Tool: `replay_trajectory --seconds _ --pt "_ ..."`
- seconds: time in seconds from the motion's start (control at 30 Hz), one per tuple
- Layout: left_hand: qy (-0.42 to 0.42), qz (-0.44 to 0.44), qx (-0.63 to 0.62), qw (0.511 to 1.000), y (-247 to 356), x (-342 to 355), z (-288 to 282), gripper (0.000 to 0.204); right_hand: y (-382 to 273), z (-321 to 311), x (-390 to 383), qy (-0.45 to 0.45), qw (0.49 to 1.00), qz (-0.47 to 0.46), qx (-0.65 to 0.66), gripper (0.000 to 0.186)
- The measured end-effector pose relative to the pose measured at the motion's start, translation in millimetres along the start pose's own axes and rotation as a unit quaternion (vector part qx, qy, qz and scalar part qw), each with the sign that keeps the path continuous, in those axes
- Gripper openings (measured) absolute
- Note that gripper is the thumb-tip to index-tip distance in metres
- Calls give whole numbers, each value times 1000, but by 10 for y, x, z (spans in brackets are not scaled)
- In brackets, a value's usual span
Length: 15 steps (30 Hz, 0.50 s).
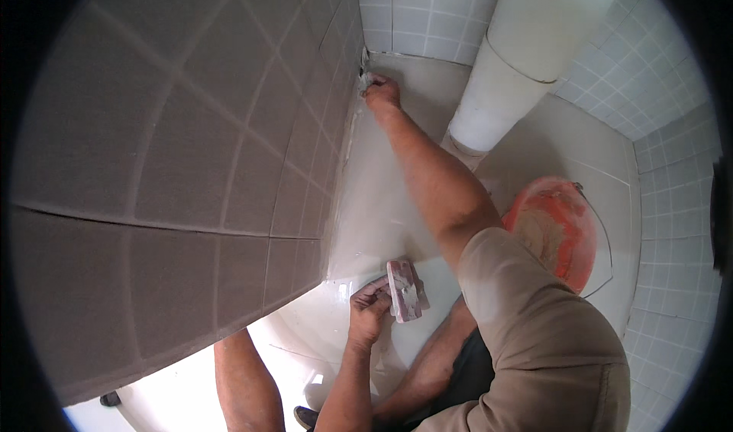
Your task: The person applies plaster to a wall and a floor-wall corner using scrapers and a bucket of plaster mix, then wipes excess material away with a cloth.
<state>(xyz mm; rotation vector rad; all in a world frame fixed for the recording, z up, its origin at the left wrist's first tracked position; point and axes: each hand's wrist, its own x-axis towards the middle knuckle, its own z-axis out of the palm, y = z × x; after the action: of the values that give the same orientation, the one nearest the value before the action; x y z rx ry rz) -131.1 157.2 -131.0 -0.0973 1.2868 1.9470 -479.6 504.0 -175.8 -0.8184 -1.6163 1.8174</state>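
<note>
From the head view, we see a pink rectangular block [404,291] with straight long sides, its upper face patched with whitish and grey smears. It is in the left hand [369,310], whose smudged fingers and thumb grip its left edge; it sits in front of the person, above the glossy, pale floor [374,195].

The right hand [382,93] reaches to the far corner, fingers bent in at the foot of the dark tiled wall [191,142], beside a rough, whitish clump [367,81]. The fingertips are small and partly hidden there, so we cannot tell whether they hold anything.

We find that wall matt grey-brown, crossed by lighter bands, while the far wall [427,12] has glossy pale tiles in a fine grid. A thick, round white pipe [519,73] meets the floor right of the outstretched forearm. Nearer, a red bucket [584,237] with a thin wire handle [611,256] shows tan, caked residue inside.
</note>
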Motion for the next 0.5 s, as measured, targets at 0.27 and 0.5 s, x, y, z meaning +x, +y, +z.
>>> replay_trajectory --seconds 0.27,0.5 --pt "20 -9 30 999 70 8 91 36 -706 -318 -1186 74 974 -186 -109 45" --pt "59 -25 -115 991 219 -218 234 46 -2070 -1644 -3162 -208 974 -21 -82 32"
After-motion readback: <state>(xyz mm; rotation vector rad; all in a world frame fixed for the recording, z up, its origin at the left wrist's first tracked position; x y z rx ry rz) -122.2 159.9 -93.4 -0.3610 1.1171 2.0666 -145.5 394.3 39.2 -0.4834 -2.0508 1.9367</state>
